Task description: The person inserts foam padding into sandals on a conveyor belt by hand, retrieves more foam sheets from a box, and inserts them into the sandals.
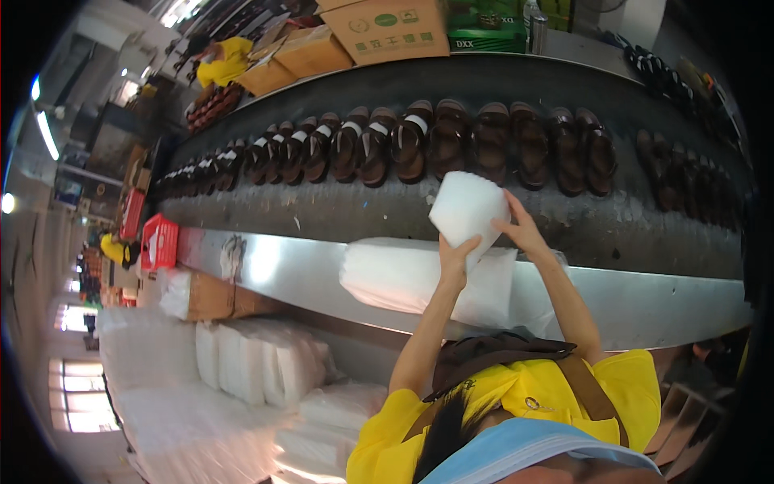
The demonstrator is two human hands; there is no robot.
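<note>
Two hands lift one white foam bag (466, 208) above the black conveyor belt (339, 211): the left hand (456, 260) pinches its lower edge from beneath, the right hand (522, 229) presses spread fingers to its side, likely to pull the mouth apart. Just below the grip lies a thick stack of white bags (403, 278) on the belt's shiny metal edge (645, 302), apparently kept near for picking. Beyond the grip, a row of brown sandals (451, 143) lies across the belt, with cardboard boxes (387, 28) further off. Down left of the grip sit more white bundles (266, 363)
</note>
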